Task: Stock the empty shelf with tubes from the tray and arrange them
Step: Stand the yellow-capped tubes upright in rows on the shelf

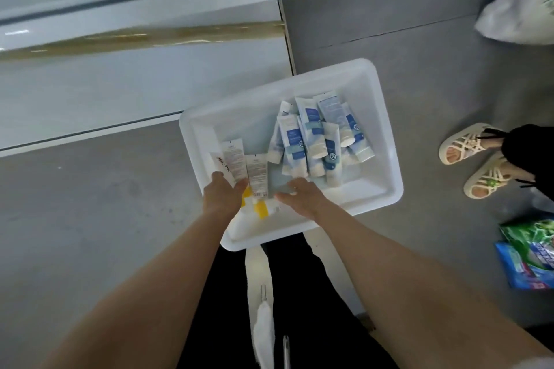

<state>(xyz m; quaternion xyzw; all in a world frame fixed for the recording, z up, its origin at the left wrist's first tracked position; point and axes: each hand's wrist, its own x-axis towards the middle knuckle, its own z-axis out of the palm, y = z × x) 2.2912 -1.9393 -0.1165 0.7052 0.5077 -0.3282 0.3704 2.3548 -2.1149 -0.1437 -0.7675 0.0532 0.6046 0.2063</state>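
Grey floor [90, 219] all round, a bit scuffed, with a thin seam across the far side. White shelf unit [120, 93] on the left, brownish strip [150, 39] along one ledge, all of it motion-smeared. White tray [374, 117] low in front, just off the shelf's corner; no telling what's holding it up, hidden underneath.

Heap of blue-and-white tubes [311, 141] criss-crossed in the tray's far right part. Left hand [223, 196] in the near left corner, curled round a fan of white tubes [236, 159] with small print. Yellow caps [260, 208] poking out between the two hands. Right hand [302, 198] just beside, palm down over the tray floor, thumb stuck out. Fingertips dipping away from the camera, so can't tell if pinching anything.

Sandalled feet [467, 144] off to the right, rest of that person cut off. White bags [515, 18] top right and green-and-blue packs [530, 252] at the right edge, both cropped. Labels too blurry to read.
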